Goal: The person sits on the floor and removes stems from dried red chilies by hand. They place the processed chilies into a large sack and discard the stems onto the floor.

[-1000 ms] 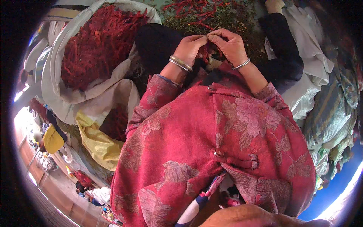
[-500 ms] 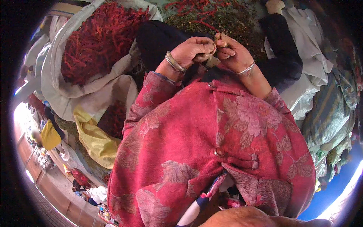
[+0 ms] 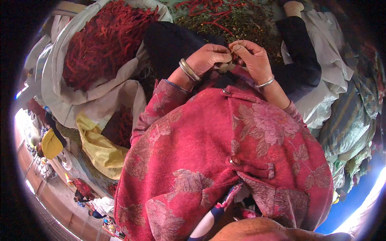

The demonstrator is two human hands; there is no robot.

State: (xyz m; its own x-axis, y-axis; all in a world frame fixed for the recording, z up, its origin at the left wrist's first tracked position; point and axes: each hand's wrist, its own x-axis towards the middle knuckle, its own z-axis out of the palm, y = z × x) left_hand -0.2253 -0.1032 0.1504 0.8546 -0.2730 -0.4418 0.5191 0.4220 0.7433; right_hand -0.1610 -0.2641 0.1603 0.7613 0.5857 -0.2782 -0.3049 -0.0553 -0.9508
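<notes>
My left hand (image 3: 207,58) and my right hand (image 3: 254,58) meet in front of my lap, both closed in a pinch with fingertips nearly touching. Something small and dark reddish shows under the right fingers, too hidden to name. A pale tan piece (image 3: 225,66) sits below the left fingertips; I cannot tell what it is. Just beyond my hands lies a heap of greenish-brown stems and bits (image 3: 249,24), with several long thin red chilies (image 3: 219,27) on it. To the left, a big white sack (image 3: 54,80) stands open, full of dried red chilies (image 3: 106,44).
My dark-trousered legs (image 3: 171,42) spread either side of the heap. Yellow sacking (image 3: 96,142) lies at the near left, beside more red chilies (image 3: 120,124). White and striped plastic sheeting (image 3: 345,124) bunches up on the right. Other people (image 3: 100,207) are far off at lower left.
Both hands have come slightly nearer to me. The right hand has turned, its thumb and forefinger now reaching over towards the left fingertips. The sacks stay in place.
</notes>
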